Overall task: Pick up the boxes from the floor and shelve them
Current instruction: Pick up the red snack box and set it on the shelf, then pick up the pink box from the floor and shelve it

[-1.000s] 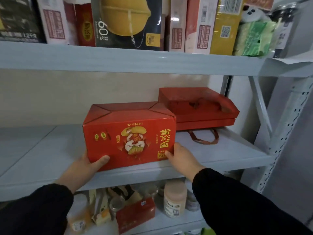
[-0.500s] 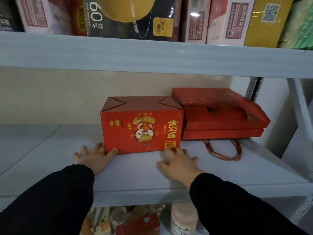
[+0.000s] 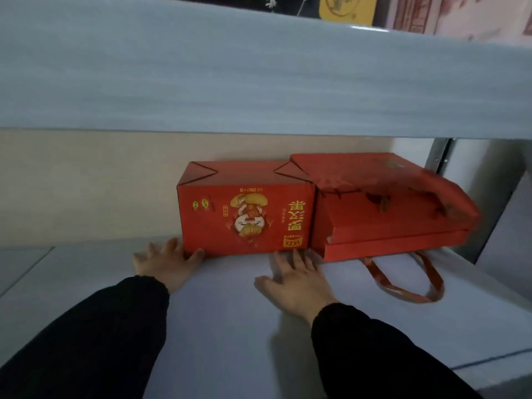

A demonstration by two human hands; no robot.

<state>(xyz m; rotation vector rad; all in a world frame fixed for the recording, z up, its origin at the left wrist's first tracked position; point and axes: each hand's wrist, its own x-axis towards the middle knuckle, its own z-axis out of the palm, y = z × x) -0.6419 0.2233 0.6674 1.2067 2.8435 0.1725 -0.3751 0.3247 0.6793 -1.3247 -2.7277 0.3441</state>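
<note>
Ten splayed fingers (image 3: 298, 259) against red box (image 3: 244, 208)

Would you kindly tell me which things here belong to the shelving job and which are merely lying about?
Job: red printed box; left hand; right hand; middle shelf.
Lying about: red gift bag; packages on the shelf above.

My left sleeve (image 3: 100, 335) and right sleeve (image 3: 374, 355) are black and long, with snug cuffs at the wrists. My left hand (image 3: 167, 264) and right hand (image 3: 298, 282) are bare.
</note>
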